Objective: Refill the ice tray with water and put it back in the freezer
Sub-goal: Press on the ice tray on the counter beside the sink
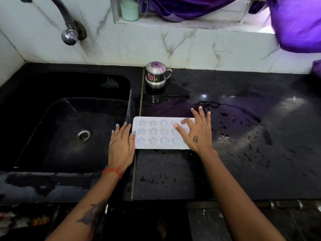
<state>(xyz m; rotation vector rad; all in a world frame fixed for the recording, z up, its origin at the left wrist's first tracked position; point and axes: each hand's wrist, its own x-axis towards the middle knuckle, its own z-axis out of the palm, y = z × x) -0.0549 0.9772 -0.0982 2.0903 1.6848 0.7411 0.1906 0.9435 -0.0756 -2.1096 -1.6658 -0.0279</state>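
Bracketing the white ice tray (157,133) mid-frame, both hands look set to lift it level: left hand (121,145) lies flat against its sink-side end, right hand (198,133) spreads loosely over the other end. Neither grip has closed yet. Tray sits flat on the wet worktop (243,153), right beside the sink (66,122).

Right end of ice tray (156,133) hidden under right hand (198,134); water level in moulds unreadable. Tap (66,23) and purple cloth (295,23) cut off at top edge.
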